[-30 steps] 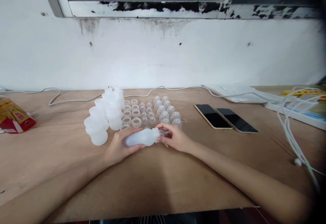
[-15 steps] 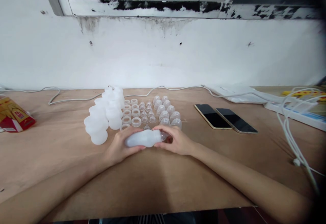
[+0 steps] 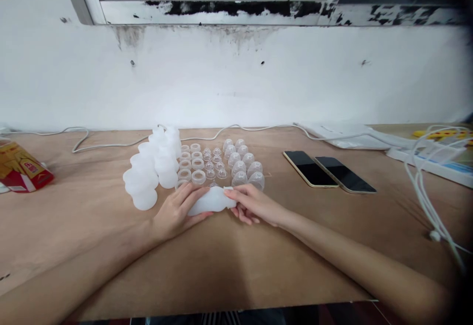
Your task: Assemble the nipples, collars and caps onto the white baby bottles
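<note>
A translucent white baby bottle (image 3: 210, 201) lies on its side between my hands, just above the table's front half. My left hand (image 3: 180, 207) wraps round its base end. At the neck end on the right, my right hand (image 3: 254, 203) closes with the thumb on top; its fingers hide the bottle's tip. Beyond my hands stand several white bottle bodies (image 3: 145, 174) at the left, then rows of collar rings (image 3: 198, 176), clear nipples (image 3: 221, 173) and clear domed caps (image 3: 254, 168) at the right.
Two phones (image 3: 310, 168) lie side by side to the right. A red and yellow box (image 3: 27, 169) sits at the far left. White cables (image 3: 421, 197) and a power strip (image 3: 432, 166) lie at the right edge. A plastic bag (image 3: 340, 136) rests by the wall.
My right hand has turned around the bottle's neck, its fingers now curled underneath, and the clear nipple at the tip has gone out of sight. My left hand keeps its hold.
</note>
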`<state>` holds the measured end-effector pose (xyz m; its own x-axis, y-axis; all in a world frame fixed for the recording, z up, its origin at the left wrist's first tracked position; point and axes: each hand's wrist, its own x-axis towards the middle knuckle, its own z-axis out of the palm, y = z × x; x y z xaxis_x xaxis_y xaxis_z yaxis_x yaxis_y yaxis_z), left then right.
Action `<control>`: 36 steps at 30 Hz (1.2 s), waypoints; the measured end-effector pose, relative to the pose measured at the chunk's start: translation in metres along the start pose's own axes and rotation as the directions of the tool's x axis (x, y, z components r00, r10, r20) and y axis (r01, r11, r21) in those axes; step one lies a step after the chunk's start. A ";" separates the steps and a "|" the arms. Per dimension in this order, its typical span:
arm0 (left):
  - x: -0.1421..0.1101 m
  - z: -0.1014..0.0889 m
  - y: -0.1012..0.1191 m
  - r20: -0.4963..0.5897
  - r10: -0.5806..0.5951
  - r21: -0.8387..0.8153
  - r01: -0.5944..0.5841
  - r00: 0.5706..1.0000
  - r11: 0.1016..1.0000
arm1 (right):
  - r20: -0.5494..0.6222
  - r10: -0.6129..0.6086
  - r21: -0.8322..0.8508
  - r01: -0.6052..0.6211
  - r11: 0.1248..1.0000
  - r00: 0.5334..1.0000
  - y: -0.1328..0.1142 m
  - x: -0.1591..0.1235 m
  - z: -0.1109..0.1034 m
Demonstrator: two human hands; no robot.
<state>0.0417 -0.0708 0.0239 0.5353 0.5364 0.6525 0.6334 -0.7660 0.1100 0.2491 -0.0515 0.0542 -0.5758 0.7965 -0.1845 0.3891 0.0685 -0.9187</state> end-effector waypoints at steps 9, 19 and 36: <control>0.007 -0.005 0.001 -0.049 -0.305 -0.173 0.292 0.951 0.940 | -0.320 -0.501 -0.899 -0.090 0.430 0.804 -0.015 -0.016 -0.066; 0.007 -0.004 -0.003 -0.049 -0.399 -0.205 0.382 0.916 0.901 | -0.222 -0.068 -0.924 -0.188 0.332 0.973 0.003 -0.013 -0.069; 0.005 -0.004 -0.005 -0.027 -0.479 -0.279 0.454 0.877 0.846 | -0.305 -0.274 0.250 0.354 0.901 0.912 0.007 0.009 -0.040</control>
<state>0.0390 -0.0655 0.0302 0.1513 0.8281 0.5398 0.6230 -0.5038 0.5983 0.2753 -0.0202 0.0603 -0.4123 0.8910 0.1902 -0.0329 0.1941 -0.9804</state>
